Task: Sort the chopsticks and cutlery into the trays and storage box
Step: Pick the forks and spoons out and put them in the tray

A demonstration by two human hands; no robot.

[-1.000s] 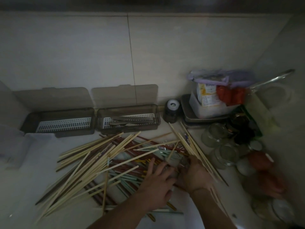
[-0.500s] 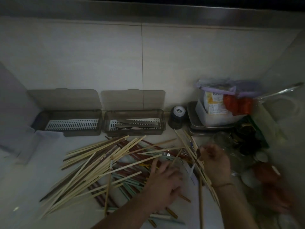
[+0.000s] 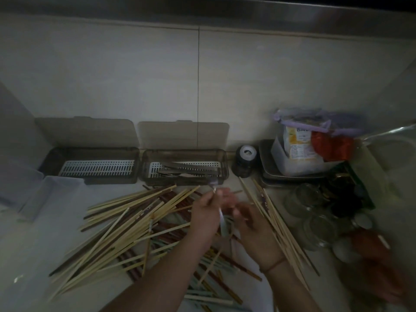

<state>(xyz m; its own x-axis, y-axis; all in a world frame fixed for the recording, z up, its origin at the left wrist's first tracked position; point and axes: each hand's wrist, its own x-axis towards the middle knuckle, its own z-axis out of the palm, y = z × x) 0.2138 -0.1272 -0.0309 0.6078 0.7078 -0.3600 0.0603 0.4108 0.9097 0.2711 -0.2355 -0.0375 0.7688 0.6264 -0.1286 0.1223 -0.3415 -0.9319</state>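
2 hands work above the chopstick pile (image 3: 126,224): the left hand (image 3: 206,218) pinches a metal fork (image 3: 216,194) just before the right tray (image 3: 184,168); the right hand (image 3: 252,224) blurs, fingers unreadable. The fork looks stiff, light and slippery; grip mid-handle.

Pale bamboo chopsticks (image 3: 126,224), matt wood, piled left of the hands; more under them look like glossy coloured plastic. Left hand (image 3: 204,218) holds a shiny metal fork (image 3: 216,194). Beyond the hands, two smoky translucent plastic trays (image 3: 90,152) with matt white slotted plastic inserts; the right tray (image 3: 222,158) has dull metal cutlery (image 3: 186,170). Clear glass jars (image 3: 315,212) right of the right hand (image 3: 254,230). Desk (image 3: 29,251) smooth, pale. Glossy tile wall (image 3: 112,75) behind.
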